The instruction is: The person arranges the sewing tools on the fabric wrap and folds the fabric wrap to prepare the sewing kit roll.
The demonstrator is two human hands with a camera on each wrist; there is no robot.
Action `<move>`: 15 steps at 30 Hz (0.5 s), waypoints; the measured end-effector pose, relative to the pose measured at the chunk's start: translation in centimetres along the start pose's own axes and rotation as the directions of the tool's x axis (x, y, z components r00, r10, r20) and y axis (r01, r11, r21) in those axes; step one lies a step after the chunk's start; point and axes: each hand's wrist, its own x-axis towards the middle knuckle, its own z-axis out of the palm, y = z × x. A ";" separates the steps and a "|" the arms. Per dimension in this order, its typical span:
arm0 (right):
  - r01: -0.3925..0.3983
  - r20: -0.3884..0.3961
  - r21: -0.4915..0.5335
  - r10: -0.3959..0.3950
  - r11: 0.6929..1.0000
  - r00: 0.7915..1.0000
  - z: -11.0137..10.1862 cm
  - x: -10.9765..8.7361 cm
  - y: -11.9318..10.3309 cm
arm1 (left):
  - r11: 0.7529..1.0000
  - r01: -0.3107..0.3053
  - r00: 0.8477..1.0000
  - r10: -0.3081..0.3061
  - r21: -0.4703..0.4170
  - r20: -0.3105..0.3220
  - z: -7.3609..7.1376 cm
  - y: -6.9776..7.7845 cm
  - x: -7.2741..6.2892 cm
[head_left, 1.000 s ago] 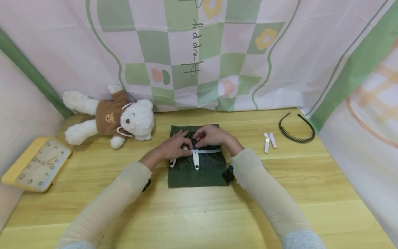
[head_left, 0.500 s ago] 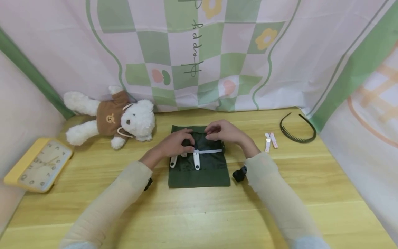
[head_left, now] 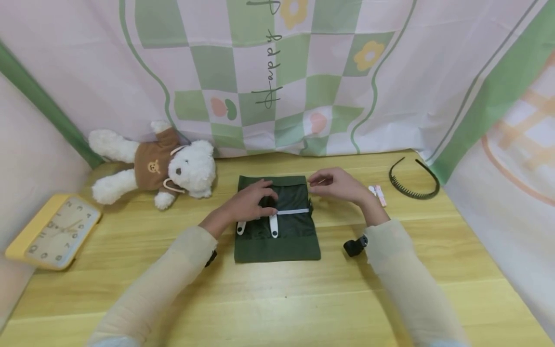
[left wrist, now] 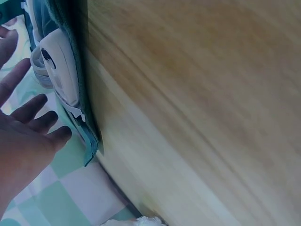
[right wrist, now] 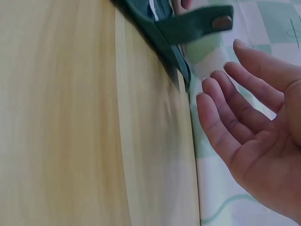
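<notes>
A dark green fabric pouch [head_left: 277,250] lies unfolded on the table, with a white elastic band [head_left: 293,211] across its middle. Under the band sits a white-handled tool [head_left: 273,227], and a second white handle [head_left: 241,228] shows at the left. My left hand [head_left: 248,202] hovers over the pouch's left half, fingers loosely bent, hiding part of it; the left wrist view has them apart from a white tool [left wrist: 62,66]. Just off the pouch's right edge, my right hand [head_left: 340,185] holds nothing, its fingers relaxed. A green strap with a snap [right wrist: 195,24] sticks out near them.
Behind the right hand lie small pink-and-white clips [head_left: 380,195], partly covered. A black toothed headband [head_left: 414,193] is at the far right. On the left are a white plush bear [head_left: 151,164] and a yellow clock [head_left: 54,231]. A printed curtain [head_left: 299,91] hangs behind the table.
My right hand has moved right from the middle of the pouch to beyond its right edge. My left hand has let go near the band and its fingers have loosened.
</notes>
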 end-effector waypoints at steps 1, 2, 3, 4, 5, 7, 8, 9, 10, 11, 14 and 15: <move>-0.007 -0.005 0.001 0.007 1.000 1.000 -0.2 -0.2 0.1 | 1.000 -0.004 1.000 0.004 -0.001 -0.003 0.0 0.0 0.0; -0.015 -0.011 -0.001 0.015 1.000 1.000 -0.4 -0.5 0.2 | 1.000 -0.006 1.000 0.006 -0.002 -0.004 0.0 -0.1 0.0; -0.018 -0.014 -0.004 0.018 1.000 1.000 -0.6 -0.7 0.3 | 1.000 -0.010 1.000 0.010 -0.002 -0.006 0.0 -0.1 0.0; -0.023 -0.017 -0.002 0.023 1.000 1.000 -0.8 -0.9 0.4 | 1.000 -0.014 1.000 0.014 0.000 -0.006 0.0 -0.1 0.0; -0.029 -0.020 -0.002 0.029 1.000 0.999 -1.1 -1.1 0.5 | 1.000 -0.018 1.000 0.018 0.004 -0.006 0.1 -0.1 0.0; -0.039 -0.024 0.000 0.039 0.999 0.999 -1.5 -1.5 0.6 | 0.999 -0.028 1.000 0.028 0.019 -0.006 0.1 -0.1 0.0; -0.041 -0.024 0.004 0.041 0.999 0.999 -1.7 -1.6 0.7 | 0.999 -0.030 1.000 0.030 0.028 -0.005 0.2 -0.1 0.1; -0.042 -0.025 0.009 0.042 0.999 0.999 -1.8 -1.8 0.8 | 0.999 -0.033 0.999 0.034 0.039 -0.004 0.2 0.0 0.1; -0.047 -0.028 0.014 0.047 0.999 0.999 -2.0 -2.0 0.8 | 0.998 -0.035 0.999 0.035 0.047 -0.002 0.2 0.0 0.1; -0.046 -0.031 0.014 0.047 0.999 0.998 -2.2 -2.1 0.9 | 0.998 -0.032 0.999 0.032 0.051 0.001 0.2 0.1 0.2; -0.038 -0.045 -0.003 0.038 0.999 0.998 -2.7 -2.7 1.1 | 0.997 -0.025 1.000 0.024 0.072 0.013 0.3 0.3 0.3; -0.037 -0.052 -0.017 0.036 0.999 0.998 -2.8 -2.9 1.2 | 0.997 -0.024 1.000 0.023 0.078 0.017 0.3 0.3 0.4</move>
